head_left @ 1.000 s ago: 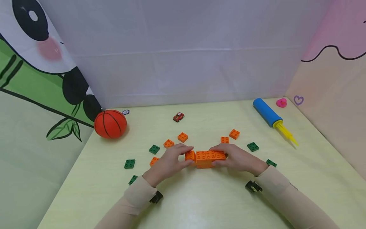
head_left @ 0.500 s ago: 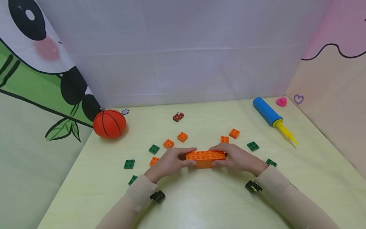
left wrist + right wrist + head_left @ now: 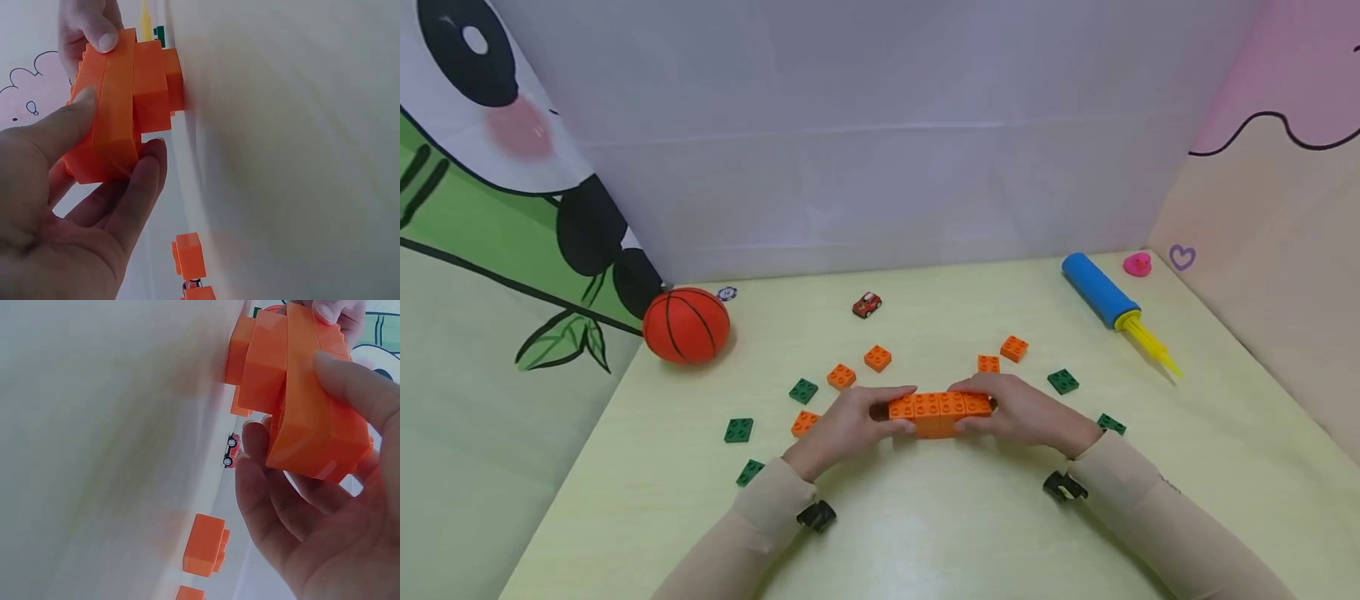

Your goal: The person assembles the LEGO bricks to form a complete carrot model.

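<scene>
- The left hand (image 3: 850, 419) grasps the left end of the orange block build (image 3: 936, 414), its thumb on the near face and its fingers round the far side and underneath.
- The right hand (image 3: 1026, 414) grasps the other end in the same way, thumb toward the person.
- The build sits between the two hands, over the middle of the tabletop (image 3: 940, 517) – a long row on top, studs up, with narrower blocks stepped below it. Whether its lowest block touches the tabletop, I cannot tell.
- Beige sleeves (image 3: 1157, 508) cover both forearms, with a black wrist device (image 3: 817, 517) under the left cuff and a similar one at the right.
- Near the left hand lie three loose orange blocks (image 3: 841, 376) and three green blocks (image 3: 738, 430).
- Beyond the right hand are two more orange blocks, side by side but apart; two more green ones lie farther right, one partly behind the sleeve.
- Farther back stands a small red toy car (image 3: 867, 305).
- At the far left is a red ball (image 3: 686, 326) with black lines; at the far right, a blue and yellow pump (image 3: 1101, 292) and – behind it – a pink toy duck (image 3: 1137, 264).
</scene>
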Available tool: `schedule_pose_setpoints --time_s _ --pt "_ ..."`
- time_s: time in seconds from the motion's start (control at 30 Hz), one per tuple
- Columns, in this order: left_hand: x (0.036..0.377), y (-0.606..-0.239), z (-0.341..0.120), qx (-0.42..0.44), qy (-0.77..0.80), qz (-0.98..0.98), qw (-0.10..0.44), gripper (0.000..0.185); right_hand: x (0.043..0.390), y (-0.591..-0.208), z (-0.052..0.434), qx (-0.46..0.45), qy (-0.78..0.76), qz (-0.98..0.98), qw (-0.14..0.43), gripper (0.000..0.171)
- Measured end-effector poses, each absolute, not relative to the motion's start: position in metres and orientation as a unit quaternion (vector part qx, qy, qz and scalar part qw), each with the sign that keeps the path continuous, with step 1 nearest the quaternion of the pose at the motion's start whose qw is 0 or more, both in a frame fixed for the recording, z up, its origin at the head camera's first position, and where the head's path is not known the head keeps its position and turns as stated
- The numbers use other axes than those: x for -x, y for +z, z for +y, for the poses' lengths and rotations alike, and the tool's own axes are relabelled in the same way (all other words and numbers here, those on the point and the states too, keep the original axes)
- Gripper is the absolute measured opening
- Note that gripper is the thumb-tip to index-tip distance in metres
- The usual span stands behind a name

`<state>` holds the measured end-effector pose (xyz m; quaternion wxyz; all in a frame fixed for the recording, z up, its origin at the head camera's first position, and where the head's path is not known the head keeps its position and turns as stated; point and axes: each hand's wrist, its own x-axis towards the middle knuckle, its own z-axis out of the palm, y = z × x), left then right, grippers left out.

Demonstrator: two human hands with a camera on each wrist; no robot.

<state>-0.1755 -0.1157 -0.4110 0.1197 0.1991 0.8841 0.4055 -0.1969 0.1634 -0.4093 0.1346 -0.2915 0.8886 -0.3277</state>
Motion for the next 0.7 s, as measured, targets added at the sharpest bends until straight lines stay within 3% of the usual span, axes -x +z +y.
schedule_pose_setpoints --time_s 0.2,0.47,0.7 --pt "0.176 -0.414 -0.117 -0.204 0.381 0.894 0.117 0.060 0.201 -0.407 0.172 0.287 -0.333 0.886 0.149 0.052" --pt "0.176 -0.410 -0.115 -0.194 0.364 0.901 0.133 0.059 0.250 -0.392 0.202 0.224 -0.236 0.943 0.072 0.041" --pt "0.177 -0.411 -0.116 -0.207 0.363 0.899 0.134 0.059 0.280 -0.399 0.210 0.194 -0.156 0.960 0.131 0.043"
